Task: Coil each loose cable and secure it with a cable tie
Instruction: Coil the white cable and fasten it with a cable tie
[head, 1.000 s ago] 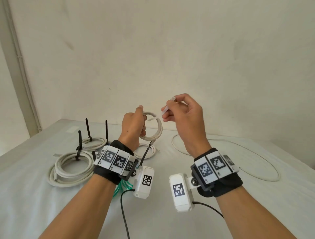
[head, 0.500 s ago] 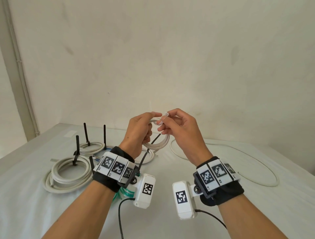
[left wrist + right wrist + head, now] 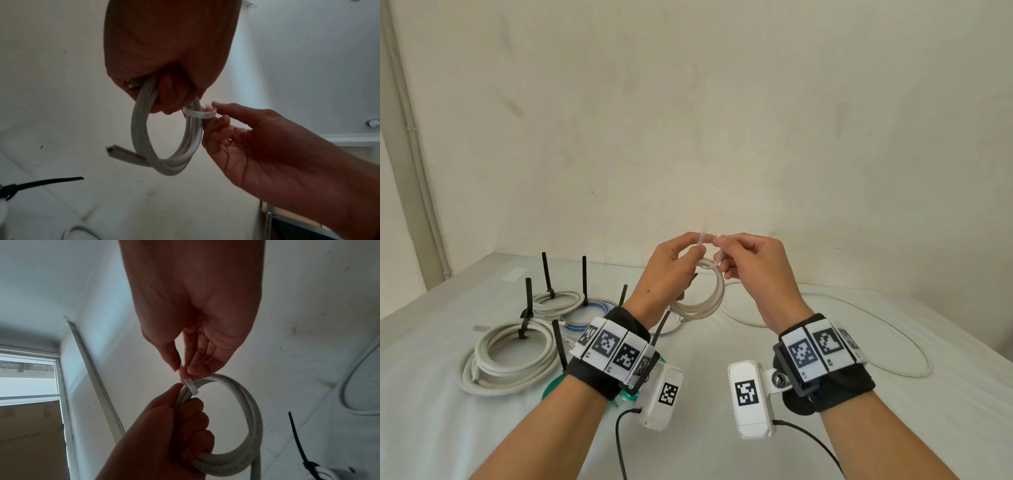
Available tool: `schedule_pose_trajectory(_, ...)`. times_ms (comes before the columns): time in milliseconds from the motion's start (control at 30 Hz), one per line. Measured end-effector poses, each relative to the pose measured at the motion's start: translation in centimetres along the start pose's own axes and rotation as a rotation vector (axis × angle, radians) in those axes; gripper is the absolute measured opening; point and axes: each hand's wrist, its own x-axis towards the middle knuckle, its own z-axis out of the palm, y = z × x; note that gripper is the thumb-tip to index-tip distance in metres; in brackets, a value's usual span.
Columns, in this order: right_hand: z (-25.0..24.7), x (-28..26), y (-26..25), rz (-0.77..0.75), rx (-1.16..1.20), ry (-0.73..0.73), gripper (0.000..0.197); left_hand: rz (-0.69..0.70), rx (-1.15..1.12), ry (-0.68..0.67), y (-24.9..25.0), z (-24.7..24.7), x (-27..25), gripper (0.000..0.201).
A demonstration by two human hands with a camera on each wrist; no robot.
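Observation:
My left hand (image 3: 675, 264) grips a small coil of white cable (image 3: 709, 297) held up above the table; the same coil (image 3: 170, 144) hangs from its curled fingers in the left wrist view, one cut end sticking out. A white cable tie (image 3: 200, 113) loops round the coil's strands. My right hand (image 3: 743, 255) pinches the tie (image 3: 191, 385) between thumb and fingertips at the top of the coil (image 3: 244, 426). The tie's thin tail (image 3: 703, 233) sticks up between both hands.
On the white table (image 3: 722, 394), at the left, lie several coiled cables bound with black ties (image 3: 512, 356) (image 3: 558, 301), tails upright. A long loose white cable (image 3: 859, 329) curves across the right. A green coil (image 3: 554, 390) lies under my left wrist.
Both hands came together and lowered a little. The tie, held free in my right hand a second ago, is now looped round the coil with both hands at it.

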Motion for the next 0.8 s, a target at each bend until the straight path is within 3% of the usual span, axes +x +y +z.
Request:
schedule_pose_trajectory(233, 0.38, -0.11, 0.20, -0.130, -0.289, 0.144, 0.037, 0.001, 0.085, -0.011, 0.11, 0.67, -0.01, 0.027)
schedule_pose_trajectory(567, 0.29, 0.35, 0.72, -0.112, -0.306, 0.159, 0.027, -0.007, 0.265, -0.055, 0.19, 0.64, 0.01, 0.026)
schedule_pose_trajectory(800, 0.37, 0.36, 0.18, -0.069, -0.327, 0.126, 0.027, -0.021, 0.274, -0.083, 0.11, 0.68, 0.01, 0.026)
